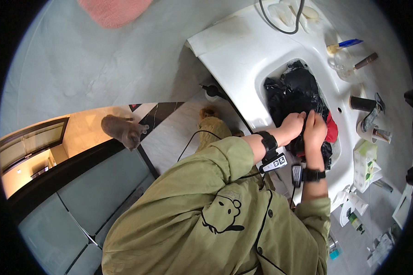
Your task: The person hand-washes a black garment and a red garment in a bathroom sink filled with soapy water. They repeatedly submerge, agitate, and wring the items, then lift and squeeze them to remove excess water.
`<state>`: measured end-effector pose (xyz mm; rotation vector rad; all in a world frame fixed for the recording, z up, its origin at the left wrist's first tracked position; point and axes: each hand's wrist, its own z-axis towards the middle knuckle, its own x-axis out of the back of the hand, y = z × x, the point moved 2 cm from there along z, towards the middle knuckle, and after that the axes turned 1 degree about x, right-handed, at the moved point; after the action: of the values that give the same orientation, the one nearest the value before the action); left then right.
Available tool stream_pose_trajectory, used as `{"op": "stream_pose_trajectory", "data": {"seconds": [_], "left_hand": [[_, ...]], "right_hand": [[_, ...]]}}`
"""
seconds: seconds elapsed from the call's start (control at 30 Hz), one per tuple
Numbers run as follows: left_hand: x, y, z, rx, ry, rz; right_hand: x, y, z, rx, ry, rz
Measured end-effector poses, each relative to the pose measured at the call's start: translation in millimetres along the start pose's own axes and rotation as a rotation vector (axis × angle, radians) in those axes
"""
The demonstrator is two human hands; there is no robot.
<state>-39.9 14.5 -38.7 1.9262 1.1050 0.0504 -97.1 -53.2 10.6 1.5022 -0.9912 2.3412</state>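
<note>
Inside the white washbasin (241,65) lies a bunched, wet-looking black garment (297,82) with a shiny surface. A red piece of fabric (332,129) shows at its side, near my right hand. My left hand (290,128) and my right hand (315,132) are close together over the basin, knuckles up, both closed on the black fabric. The bit pinched between the fingers is mostly hidden by the hands. Whitish suds or water show around the garment's edges. Each wrist wears a black strap with a small device and a cable.
Along the basin's far side stand a black faucet (363,103), a clear holder (344,67) with brushes, a white cup (366,132) and a tissue pack (364,165). A grey hose (289,32) loops over the top rim. A grey cat (124,130) is on the floor by the doorway.
</note>
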Motion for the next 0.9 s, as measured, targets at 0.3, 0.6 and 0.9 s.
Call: {"op": "stream_pose_trajectory", "data": {"seconds": [0.3, 0.6, 0.9], "left_hand": [[-2, -4, 1, 0.089, -0.167, -0.378], [3, 1, -4, 0.178, -0.097, -0.308], [4, 38, -21, 0.320, -0.265, -0.552]], "right_hand": [[14, -22, -8, -0.072, -0.162, -0.013], [16, -17, -1, 0.005, -0.078, -0.003], [15, 56, 9, -0.229, -0.244, 0.559]]}}
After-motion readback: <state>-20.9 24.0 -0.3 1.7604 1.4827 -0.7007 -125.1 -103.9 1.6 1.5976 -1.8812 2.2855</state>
